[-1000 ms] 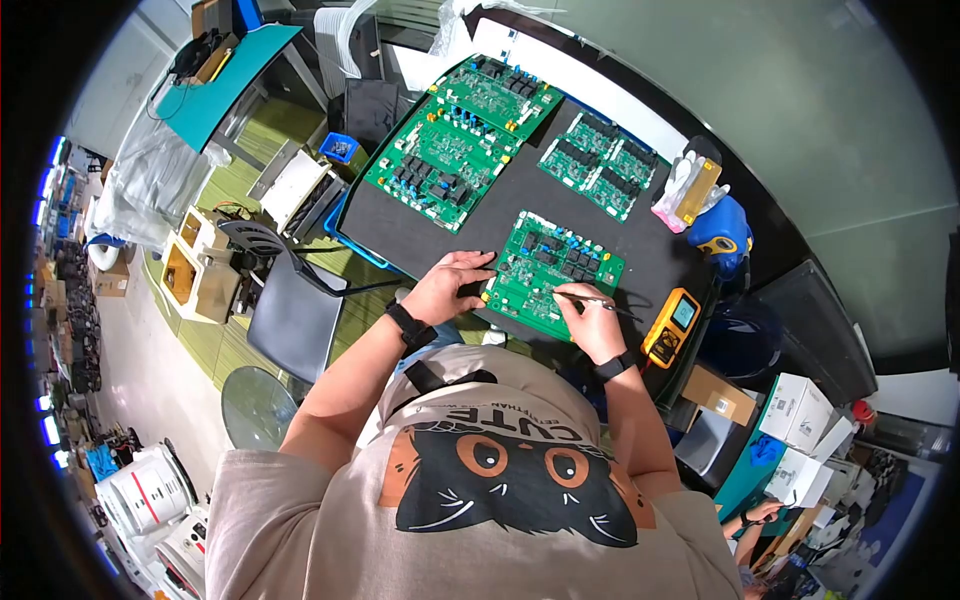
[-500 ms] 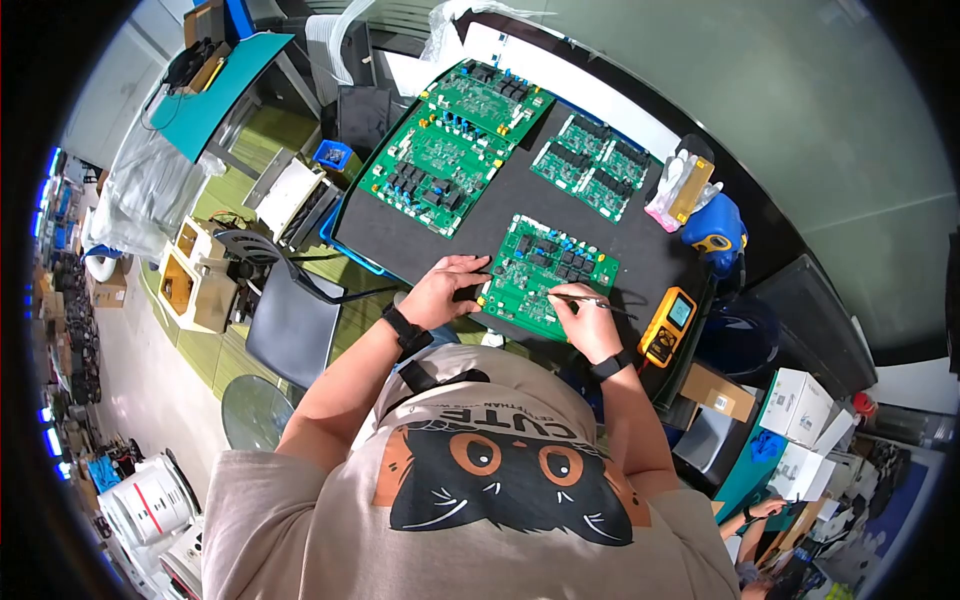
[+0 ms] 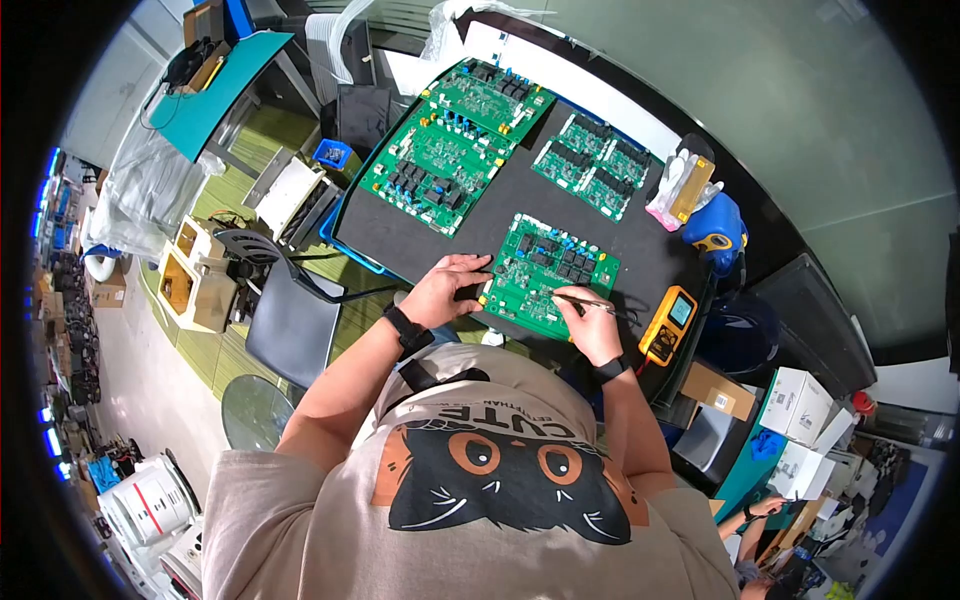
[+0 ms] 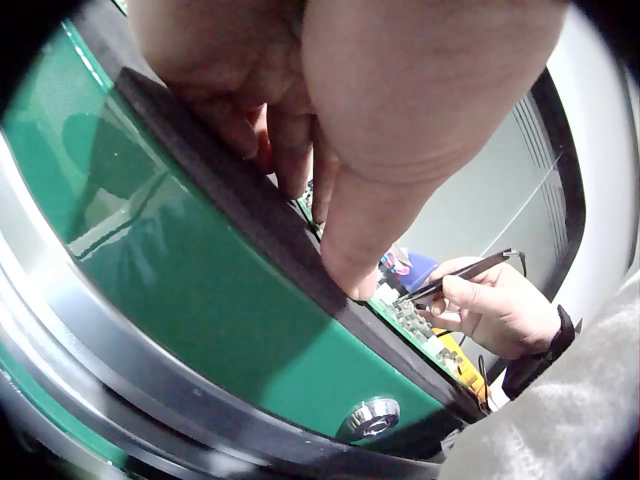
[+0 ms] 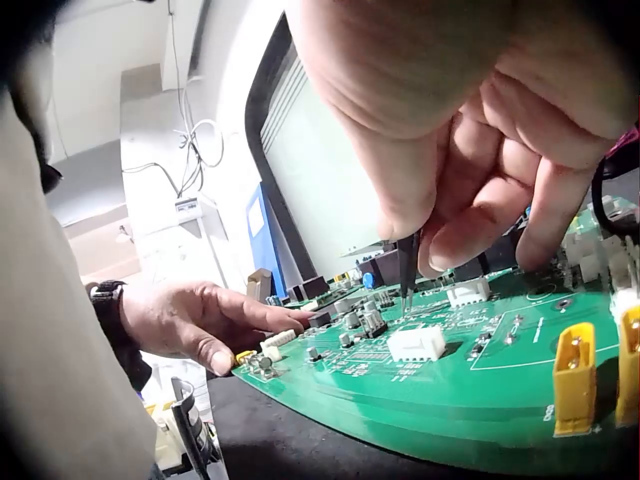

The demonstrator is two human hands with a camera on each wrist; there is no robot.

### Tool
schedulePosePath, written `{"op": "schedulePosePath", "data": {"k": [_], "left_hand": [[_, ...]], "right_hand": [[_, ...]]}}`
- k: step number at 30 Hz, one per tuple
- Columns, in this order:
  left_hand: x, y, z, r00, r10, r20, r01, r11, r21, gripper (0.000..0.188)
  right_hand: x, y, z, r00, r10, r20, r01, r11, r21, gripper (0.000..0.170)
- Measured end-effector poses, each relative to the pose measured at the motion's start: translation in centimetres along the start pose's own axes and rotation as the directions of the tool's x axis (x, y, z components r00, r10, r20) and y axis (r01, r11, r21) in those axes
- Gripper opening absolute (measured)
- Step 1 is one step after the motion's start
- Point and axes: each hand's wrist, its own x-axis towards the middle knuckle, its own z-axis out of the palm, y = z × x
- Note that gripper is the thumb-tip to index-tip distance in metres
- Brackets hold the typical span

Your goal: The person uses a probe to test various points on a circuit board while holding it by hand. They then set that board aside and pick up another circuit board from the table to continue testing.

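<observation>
Circuit board (image 3: pixel 540 285) at the worktop's (image 3: pixel 380 235) near edge. Left hand (image 3: pixel 437 292), thumb and fingers apart, touches its left edge. Right hand (image 3: pixel 594 330) pinches a dark pointed tool (image 5: pixel 406 268) (parts crowded there). Risk, my judgement: board shifts, tip skids, scratches something.

The circuit board (image 3: pixel 550 275) under my fingers is green, with black rectangular components (image 3: pixel 578 265), a white connector (image 5: pixel 417 345) and yellow connectors (image 5: pixel 574 380). The slim tool (image 5: pixel 407 265) in my grip is black. The work mat (image 3: pixel 400 235) is dark grey to black; the panel (image 4: pixel 200 300) below its edge is glossy green. The multimeter (image 3: pixel 669 326) is yellow with black. My wristbands (image 3: pixel 408 330) are black. My T-shirt (image 3: pixel 300 540) is beige, bearing a black cat print (image 3: pixel 510 490) with orange eyes and white whiskers.
</observation>
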Motion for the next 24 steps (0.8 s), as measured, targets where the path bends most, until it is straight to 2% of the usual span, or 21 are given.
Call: {"op": "schedulePosePath", "data": {"k": [2, 4, 20, 24], "left_hand": [[0.0, 0.0, 0.0, 1.000, -0.002, 0.001, 0.002, 1.000, -0.004, 0.068], [0.0, 0.1, 0.0, 1.000, -0.006, 0.002, 0.006, 1.000, -0.002, 0.068], [0.0, -0.1, 0.0, 1.000, 0.006, 0.007, -0.007, 1.000, 0.018, 0.067], [0.0, -0.1, 0.0, 1.000, -0.003, 0.006, 0.003, 1.000, 0.021, 0.067]], "right_hand": [[0.0, 0.0, 0.0, 1.000, 0.009, -0.006, -0.009, 0.999, 0.032, 0.013], [0.0, -0.1, -0.1, 1.000, -0.007, 0.005, 0.007, 1.000, -0.030, 0.013], [0.4, -0.7, 0.2, 1.000, -0.027, -0.012, 0.026, 0.997, -0.066, 0.011], [0.4, -0.7, 0.2, 0.997, -0.072, -0.014, 0.071, 0.992, -0.106, 0.010]]}}
